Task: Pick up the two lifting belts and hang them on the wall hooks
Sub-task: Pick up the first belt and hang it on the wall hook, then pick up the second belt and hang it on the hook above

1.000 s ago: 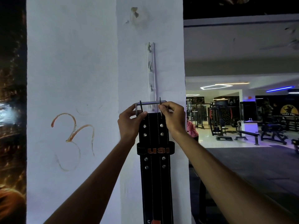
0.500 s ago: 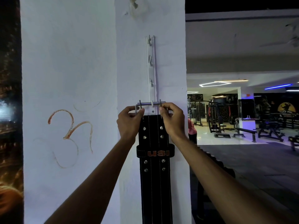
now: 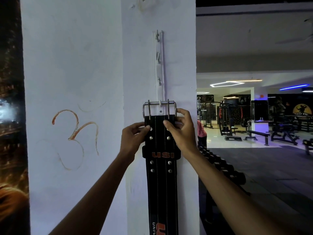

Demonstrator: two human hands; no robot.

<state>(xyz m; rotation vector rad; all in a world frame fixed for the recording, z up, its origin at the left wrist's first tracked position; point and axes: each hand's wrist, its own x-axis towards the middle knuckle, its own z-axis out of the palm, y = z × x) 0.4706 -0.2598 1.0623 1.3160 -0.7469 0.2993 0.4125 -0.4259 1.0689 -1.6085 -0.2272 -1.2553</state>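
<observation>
Black leather, studded and stitched in pale thread, the lifting belt (image 3: 161,167) hangs flat against the narrow face of the white pillar (image 3: 74,65), its length running straight down out of sight. At its top the steel buckle (image 3: 159,108) sits over the lowest hook (image 3: 159,103) of a white hook rail (image 3: 159,65) screwed upright to the pillar; the buckle's crossbar rests on that hook, with the two prongs standing up on either side of it. A band printed "USI" in orange wraps the belt just below both hands.

The left hand (image 3: 133,139) pinches the belt's left edge just under the buckle, thumb across the front, so its grip is clamped on the leather. The right hand (image 3: 182,131) holds the right edge at the same height, thumb pressed on the front face, fingers curled round behind and touching the buckle's lower right corner. The belt's top end lies between the two hands.

Three more hooks stand bare higher up the rail. An orange scrawl (image 3: 76,133) marks the pillar's broad face. Past the pillar a dumbbell rack (image 3: 223,168) and gym machines stand in dim light.
</observation>
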